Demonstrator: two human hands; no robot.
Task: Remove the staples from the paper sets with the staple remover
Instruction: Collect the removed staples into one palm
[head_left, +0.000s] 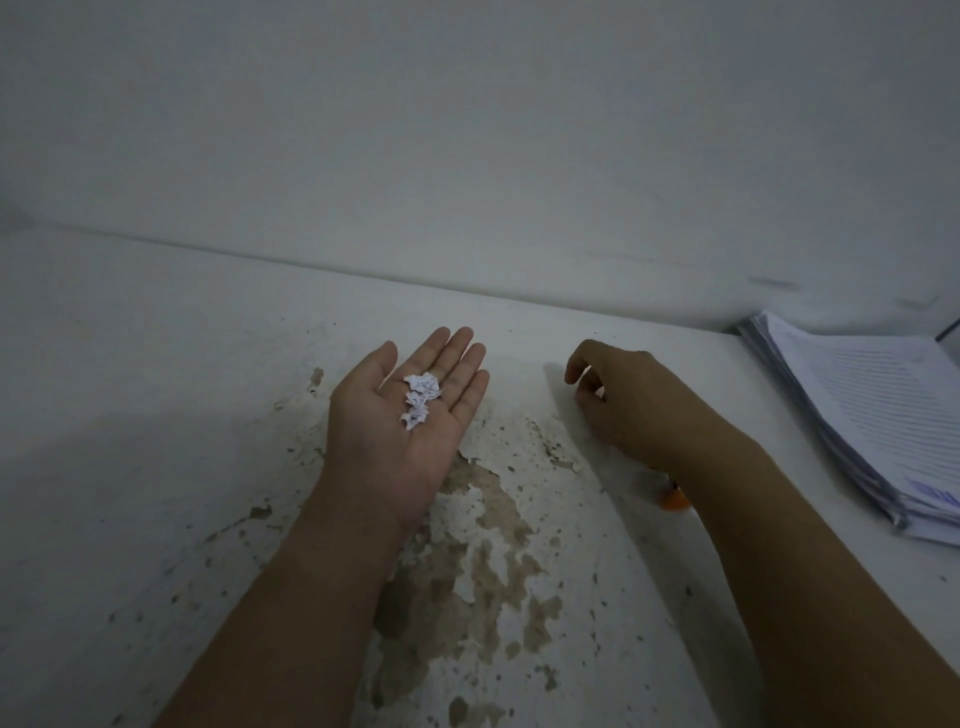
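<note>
A person's two bare forearms reach across a white table (156, 415) whose paint has flaked away in a brown, blotchy patch (483, 561) nearest the viewer. Just under the right wrist lies a small orange object (675, 500), mostly hidden by the arm; too little of it shows to say whether it is the staple remover. Above the patch the left hand (400, 415) is held palm up, fingers straight and together, carrying a small heap of torn white paper scraps (420, 397) at the base of the fingers; faint marks show on the scraps, none readable. Well apart to the right, the right hand (628, 405) hangs knuckles up close over the tabletop, fingers curled downward and thumb tucked beneath; its palm is turned away, so it cannot be told whether it holds anything. Farther right, at the table's edge, a thick stack of papers (872, 415) lies flat, its sheets fanned slightly at the side. The top sheet carries rows of fine print and a blue block at its near corner, all too blurred to read. Behind the table rises a plain pale wall (467, 130).
</note>
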